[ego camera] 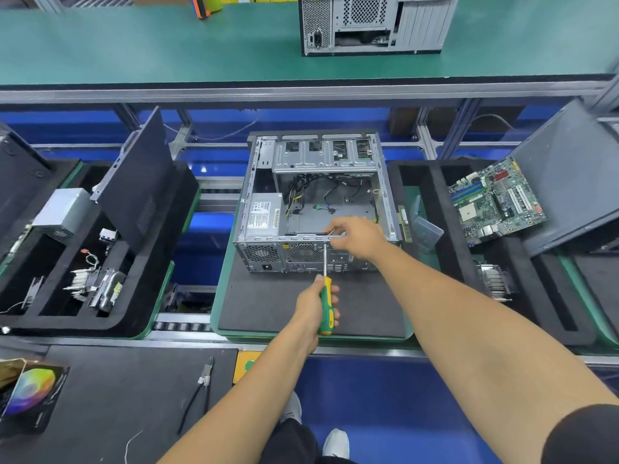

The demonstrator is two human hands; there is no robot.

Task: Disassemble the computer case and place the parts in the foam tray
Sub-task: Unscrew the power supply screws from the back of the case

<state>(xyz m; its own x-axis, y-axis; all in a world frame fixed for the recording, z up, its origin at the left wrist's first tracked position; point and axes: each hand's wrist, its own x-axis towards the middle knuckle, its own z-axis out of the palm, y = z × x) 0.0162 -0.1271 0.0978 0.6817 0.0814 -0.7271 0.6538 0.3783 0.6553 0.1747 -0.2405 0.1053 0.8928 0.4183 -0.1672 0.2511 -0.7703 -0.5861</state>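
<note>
Now the open grey metal computer case [315, 202] lies on the dark foam mat [268, 306] in front of me. My left hand [313, 304] grips the green and yellow screwdriver [325, 304], its tip at the rear edge. My right hand [356, 237] pinches the rear metal strip [301, 236]. The green motherboard [495, 202] already lies in the black foam tray [435, 229] on my right; the grey power supply box [263, 216] and cables are still inside. I think much work remains. The mat before the case gives room.
</note>
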